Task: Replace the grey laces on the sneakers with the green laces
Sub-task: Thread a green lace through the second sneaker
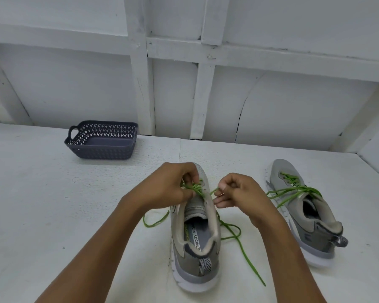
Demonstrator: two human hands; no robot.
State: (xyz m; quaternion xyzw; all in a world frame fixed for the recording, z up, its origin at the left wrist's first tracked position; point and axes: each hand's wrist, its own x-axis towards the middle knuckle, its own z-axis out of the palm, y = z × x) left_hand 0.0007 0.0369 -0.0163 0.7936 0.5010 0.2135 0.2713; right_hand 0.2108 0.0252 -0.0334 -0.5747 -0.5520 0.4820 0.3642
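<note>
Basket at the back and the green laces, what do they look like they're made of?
The basket looks like moulded plastic, dark blue-grey and matt: its walls are a regular pierced lattice with a handle formed in. The green laces look like woven textile cord, round and matt; they bend limply over the table. The fibre cannot be told.

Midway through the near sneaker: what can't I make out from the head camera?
- Upper eyelets of the near sneaker: head view, covered by the left hand and right hand pinching the green lace.
- Lacing pattern on the far sneaker: head view, too small and tangled.
- Grey laces: nowhere in frame.
</note>
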